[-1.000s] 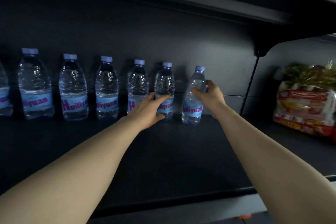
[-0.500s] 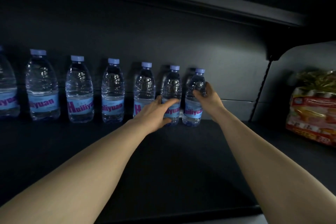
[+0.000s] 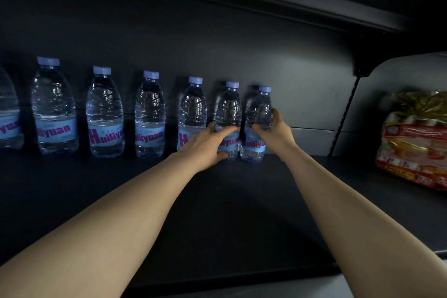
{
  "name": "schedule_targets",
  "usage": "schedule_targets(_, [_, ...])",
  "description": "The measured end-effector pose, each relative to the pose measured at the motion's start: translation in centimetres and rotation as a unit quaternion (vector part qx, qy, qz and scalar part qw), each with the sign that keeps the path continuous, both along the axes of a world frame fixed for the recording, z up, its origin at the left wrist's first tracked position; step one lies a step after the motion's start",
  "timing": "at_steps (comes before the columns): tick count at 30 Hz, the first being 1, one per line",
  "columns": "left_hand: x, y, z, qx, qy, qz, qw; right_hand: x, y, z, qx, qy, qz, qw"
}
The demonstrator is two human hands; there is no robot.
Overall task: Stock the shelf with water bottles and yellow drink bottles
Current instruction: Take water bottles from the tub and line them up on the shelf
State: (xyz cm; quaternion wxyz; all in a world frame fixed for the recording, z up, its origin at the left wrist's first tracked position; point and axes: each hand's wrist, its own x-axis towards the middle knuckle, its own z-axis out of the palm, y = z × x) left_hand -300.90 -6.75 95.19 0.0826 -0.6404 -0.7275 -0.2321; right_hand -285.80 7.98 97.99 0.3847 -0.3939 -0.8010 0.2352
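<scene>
Several clear water bottles with blue caps and blue labels stand in a row along the back of the dark shelf (image 3: 242, 213). My right hand (image 3: 274, 132) grips the rightmost bottle (image 3: 257, 109), which stands upright on the shelf close beside its neighbour. My left hand (image 3: 208, 144) holds that neighbouring bottle (image 3: 228, 109) low on its label, thumb across the front. No yellow drink bottles are in view.
A packaged snack bag (image 3: 416, 143) in red, yellow and gold sits on the shelf at the right, past a dark upright divider (image 3: 343, 118). The shelf above (image 3: 266, 0) overhangs the bottles. The shelf's front edge (image 3: 229, 278) runs below my forearms.
My right hand has slid the rightmost bottle left and back until it stands beside the bottle my left hand holds. The view has shifted slightly.
</scene>
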Motion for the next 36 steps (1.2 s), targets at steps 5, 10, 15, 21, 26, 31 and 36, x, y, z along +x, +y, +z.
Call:
schedule_targets(5, [0.0, -0.4, 0.1, 0.006, 0.003, -0.003, 1.000, 0.0, -0.9, 0.0, 0.030, -0.055, -0.030, 0.998])
schedule_targets(10, [-0.3, -2.0, 0.6, 0.033, -0.011, -0.002, 0.999, 0.9, -3.1, -0.3, 0.122, -0.095, -0.069, 0.986])
schedule_targets(15, [0.1, -5.1, 1.8, 0.092, 0.019, 0.031, 0.995, 2.4, -7.1, 0.1, 0.238, -0.169, -0.080, 0.953])
schedule_targets(21, [0.8, -11.7, 2.6, 0.145, 0.039, 0.045, 0.988, 3.1, -14.8, -0.2, 0.321, -0.190, -0.044, 0.927])
schedule_targets(26, [1.0, -19.1, 1.9, 0.167, 0.057, 0.052, 0.983, 2.9, -22.6, -1.0, 0.368, -0.182, -0.019, 0.911])
schedule_targets(31, [0.4, -28.3, 0.7, 0.158, 0.063, 0.076, 0.982, 2.2, -30.6, -2.4, 0.406, -0.160, 0.004, 0.900])
schedule_targets(36, [-0.3, -38.3, -1.4, 0.158, 0.048, 0.097, 0.982, 1.3, -38.8, -4.4, 0.422, -0.136, 0.025, 0.896])
